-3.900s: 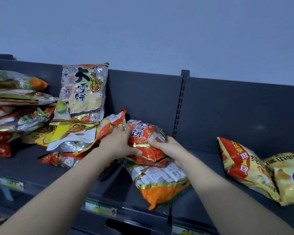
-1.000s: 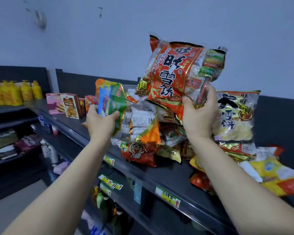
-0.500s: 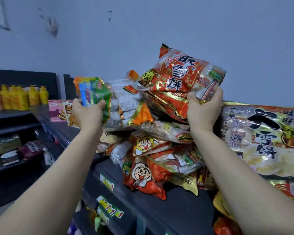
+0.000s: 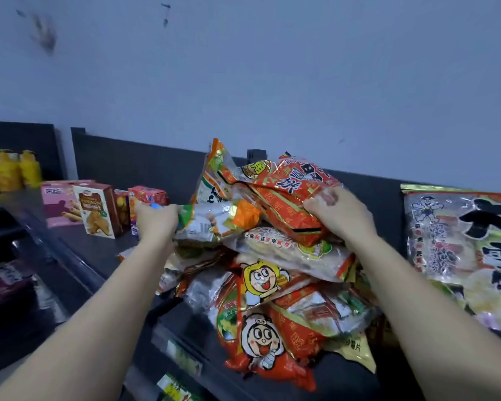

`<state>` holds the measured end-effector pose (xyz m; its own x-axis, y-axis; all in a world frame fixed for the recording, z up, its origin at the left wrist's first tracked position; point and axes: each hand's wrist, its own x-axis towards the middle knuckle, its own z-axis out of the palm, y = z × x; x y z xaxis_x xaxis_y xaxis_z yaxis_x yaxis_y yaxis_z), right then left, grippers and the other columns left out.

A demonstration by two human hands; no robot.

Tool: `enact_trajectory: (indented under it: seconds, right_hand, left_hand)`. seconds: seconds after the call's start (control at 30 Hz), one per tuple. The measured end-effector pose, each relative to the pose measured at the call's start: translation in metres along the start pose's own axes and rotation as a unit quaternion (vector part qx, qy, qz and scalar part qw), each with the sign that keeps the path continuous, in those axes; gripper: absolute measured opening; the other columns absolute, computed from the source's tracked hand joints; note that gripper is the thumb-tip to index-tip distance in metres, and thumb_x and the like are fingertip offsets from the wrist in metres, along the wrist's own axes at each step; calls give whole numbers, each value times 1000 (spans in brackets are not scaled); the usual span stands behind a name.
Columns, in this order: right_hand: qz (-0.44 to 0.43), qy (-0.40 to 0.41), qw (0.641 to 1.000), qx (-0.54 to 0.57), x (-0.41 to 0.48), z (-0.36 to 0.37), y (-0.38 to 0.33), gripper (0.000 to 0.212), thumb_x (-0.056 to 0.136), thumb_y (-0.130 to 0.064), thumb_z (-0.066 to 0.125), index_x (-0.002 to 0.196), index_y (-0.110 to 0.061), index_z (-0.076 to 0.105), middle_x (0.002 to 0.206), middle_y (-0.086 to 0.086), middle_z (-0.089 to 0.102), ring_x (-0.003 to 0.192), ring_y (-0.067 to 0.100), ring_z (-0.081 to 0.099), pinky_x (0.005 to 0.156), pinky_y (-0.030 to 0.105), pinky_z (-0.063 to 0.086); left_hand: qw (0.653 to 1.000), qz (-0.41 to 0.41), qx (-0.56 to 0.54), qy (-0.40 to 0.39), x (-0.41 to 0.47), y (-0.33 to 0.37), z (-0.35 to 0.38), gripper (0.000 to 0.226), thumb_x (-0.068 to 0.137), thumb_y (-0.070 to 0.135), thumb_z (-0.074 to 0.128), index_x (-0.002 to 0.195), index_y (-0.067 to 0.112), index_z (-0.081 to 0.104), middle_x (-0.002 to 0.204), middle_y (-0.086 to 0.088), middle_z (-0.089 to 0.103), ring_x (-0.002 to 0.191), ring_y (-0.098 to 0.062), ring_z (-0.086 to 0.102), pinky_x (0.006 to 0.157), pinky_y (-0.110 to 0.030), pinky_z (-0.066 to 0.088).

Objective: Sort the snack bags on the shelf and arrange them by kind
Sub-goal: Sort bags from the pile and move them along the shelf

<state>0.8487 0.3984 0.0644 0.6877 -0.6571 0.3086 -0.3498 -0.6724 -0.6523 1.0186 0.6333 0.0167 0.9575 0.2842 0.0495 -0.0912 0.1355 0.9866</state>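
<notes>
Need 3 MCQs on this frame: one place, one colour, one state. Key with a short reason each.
1. Where is the red bag that the right hand grips?
A. on top of the snack pile
B. in a basket
C. on the floor

2. What colour are the bottles at far left?
A. blue
B. yellow
C. black

3. What is the left hand doing?
A. open, touching nothing
B. closed in an empty fist
C. gripping the end of a green and orange bag

Key: 1 A, it lies over the other bags; 2 B, all show yellow; 3 C, fingers curl round its end.
</notes>
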Motion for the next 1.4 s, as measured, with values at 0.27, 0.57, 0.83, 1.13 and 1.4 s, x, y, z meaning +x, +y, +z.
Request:
enact_trajectory:
  seconds: [0.27,0.57,0.83,1.13,1.4]
  right_hand:
    - [5,96,994,-50,-11,12,-4,70,81,-81,37,126,-30,53,123,3,63,113,33,57,92,44,49]
    - [-85,93,988,-91,-21,26,-10,69,89,-63,47,149,-30,34,159,5,25,146,29,20,115,53,23]
    - [-52,15,994,-96,-19,26,-10,66,93,-61,41,151,-34,26,157,-3,31,142,28,31,111,55,26]
    - [-80,82,993,-21,-23,26,-9,71,89,-68,42,146,-26,39,148,1,46,135,27,43,107,56,36]
    - [-116,95,988,-35,-34,23,-3,60,95,-57,42,143,-22,44,142,4,52,130,27,47,105,54,39]
  left_hand:
    - [994,80,1,-76,11,-13,7,40,90,13,51,129,24,51,123,-6,57,93,-22,58,82,-33,49]
    - [958,101,243,-112,-3,-34,-6,84,72,46,57,147,29,24,148,-9,14,140,-31,14,111,-52,24]
    - [889,112,410,-170,-4,-65,-3,79,86,65,52,151,33,21,159,-13,7,144,-36,12,111,-58,19]
    - [828,301,470,-46,-7,-59,-11,56,83,64,53,120,22,57,137,-14,34,131,-31,25,105,-54,23]
    - [808,351,469,-69,-20,-52,-14,56,90,65,42,117,21,63,133,-6,51,130,-28,33,107,-55,20]
